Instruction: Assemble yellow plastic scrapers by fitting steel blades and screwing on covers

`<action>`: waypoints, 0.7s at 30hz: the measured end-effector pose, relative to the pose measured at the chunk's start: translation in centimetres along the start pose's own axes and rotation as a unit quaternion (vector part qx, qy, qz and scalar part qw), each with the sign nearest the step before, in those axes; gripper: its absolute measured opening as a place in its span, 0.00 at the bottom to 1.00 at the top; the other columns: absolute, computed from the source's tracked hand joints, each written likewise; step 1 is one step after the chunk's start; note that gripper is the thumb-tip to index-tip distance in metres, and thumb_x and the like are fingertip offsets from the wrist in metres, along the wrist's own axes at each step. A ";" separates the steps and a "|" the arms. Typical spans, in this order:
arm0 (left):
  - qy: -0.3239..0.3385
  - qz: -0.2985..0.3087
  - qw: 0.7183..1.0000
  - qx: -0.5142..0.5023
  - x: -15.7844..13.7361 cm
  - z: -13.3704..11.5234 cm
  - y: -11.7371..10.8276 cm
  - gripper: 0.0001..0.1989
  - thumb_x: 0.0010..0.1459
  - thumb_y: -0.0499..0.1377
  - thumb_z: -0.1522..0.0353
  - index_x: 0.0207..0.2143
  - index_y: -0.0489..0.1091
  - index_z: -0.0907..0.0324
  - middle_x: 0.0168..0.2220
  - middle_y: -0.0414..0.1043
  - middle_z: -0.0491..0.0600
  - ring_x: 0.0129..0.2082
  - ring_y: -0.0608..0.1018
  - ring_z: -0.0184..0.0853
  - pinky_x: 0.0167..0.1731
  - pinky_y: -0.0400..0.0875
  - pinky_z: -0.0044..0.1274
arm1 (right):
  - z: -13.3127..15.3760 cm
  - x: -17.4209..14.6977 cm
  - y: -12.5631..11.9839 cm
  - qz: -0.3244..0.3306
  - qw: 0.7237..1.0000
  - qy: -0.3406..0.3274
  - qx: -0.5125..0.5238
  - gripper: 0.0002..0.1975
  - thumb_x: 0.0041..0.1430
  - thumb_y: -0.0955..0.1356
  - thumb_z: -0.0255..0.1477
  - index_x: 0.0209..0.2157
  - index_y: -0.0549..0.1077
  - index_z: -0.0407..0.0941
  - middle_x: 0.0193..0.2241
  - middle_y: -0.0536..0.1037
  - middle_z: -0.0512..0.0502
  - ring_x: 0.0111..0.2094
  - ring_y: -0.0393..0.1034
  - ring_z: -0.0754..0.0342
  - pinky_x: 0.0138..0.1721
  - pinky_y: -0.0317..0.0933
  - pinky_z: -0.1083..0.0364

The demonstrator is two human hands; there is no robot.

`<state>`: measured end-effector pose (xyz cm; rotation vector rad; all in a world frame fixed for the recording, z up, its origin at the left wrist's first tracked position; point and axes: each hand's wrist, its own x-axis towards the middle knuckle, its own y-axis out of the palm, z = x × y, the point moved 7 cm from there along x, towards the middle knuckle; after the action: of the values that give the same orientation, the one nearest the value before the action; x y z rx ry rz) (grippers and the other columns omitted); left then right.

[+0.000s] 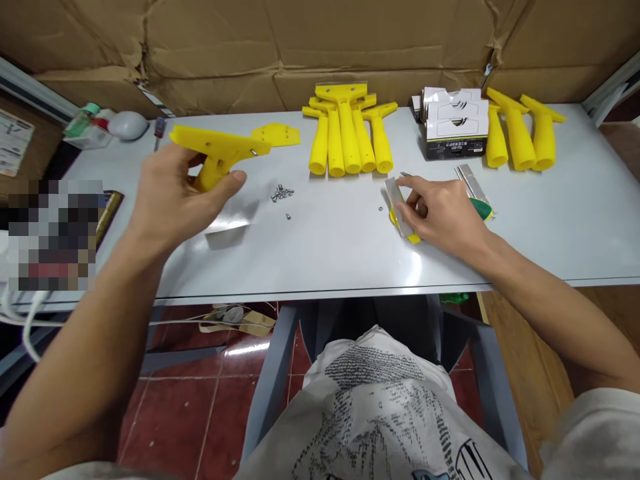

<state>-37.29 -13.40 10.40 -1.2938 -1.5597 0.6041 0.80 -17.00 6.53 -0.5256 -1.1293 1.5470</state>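
My left hand grips a yellow plastic scraper handle above the table, its wide head pointing right with a screw in it. My right hand pinches a flat metal scraper blade between thumb and fingers. Beneath the blade a yellow piece shows partly; the rest of it is hidden. A small nut lies left of the blade. Between my hands are a pile of screws and one loose screw. Behind the left hand's handle sits a yellow cover plate.
Several yellow scrapers lie at the back middle. Blade boxes stand right of them, beside more yellow handles. Metal blades and a green object lie behind my right hand. A screwdriver is at the back left.
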 end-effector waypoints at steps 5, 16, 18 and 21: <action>0.009 -0.012 0.998 -0.064 -0.2 -0.7 0.3 0.27 0.61 0.68 0.50 0.56 0.83 0.56 0.55 0.87 0.52 0.50 0.84 0.47 0.61 0.83 0.45 | 4.2 1.5 -0.3 -0.008 0.994 -0.018 -0.104 0.19 0.81 0.64 0.38 0.46 0.85 0.43 0.38 0.85 0.36 0.39 0.78 0.42 0.43 0.63 0.47; 0.067 -0.033 0.997 -0.036 -1.2 -3.8 1.7 0.20 0.66 0.59 0.53 0.48 0.80 0.57 0.47 0.85 0.55 0.44 0.83 0.44 0.48 0.80 0.36 | 13.8 11.5 4.8 0.059 0.994 -0.084 -0.038 0.19 0.85 0.62 0.36 0.52 0.82 0.41 0.45 0.83 0.36 0.50 0.78 0.40 0.47 0.63 0.48; 0.072 -0.041 0.996 -0.032 -1.1 -3.8 1.6 0.21 0.65 0.59 0.54 0.48 0.80 0.58 0.45 0.85 0.56 0.44 0.83 0.44 0.50 0.81 0.37 | 13.7 11.8 5.2 0.053 0.994 -0.084 -0.046 0.19 0.84 0.60 0.32 0.52 0.82 0.41 0.45 0.83 0.36 0.49 0.77 0.40 0.47 0.62 0.47; 0.066 -0.038 0.997 -0.020 -0.7 -3.1 1.6 0.21 0.62 0.59 0.54 0.48 0.80 0.57 0.44 0.84 0.54 0.44 0.83 0.44 0.52 0.81 0.37 | 14.1 11.7 5.4 0.074 0.992 -0.097 -0.020 0.21 0.83 0.57 0.30 0.52 0.81 0.43 0.46 0.82 0.37 0.51 0.74 0.40 0.50 0.62 0.46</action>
<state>-33.83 -14.18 9.99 -1.2709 -1.5105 0.4323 -16.88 -11.29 10.83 -0.5035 -1.2946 1.7370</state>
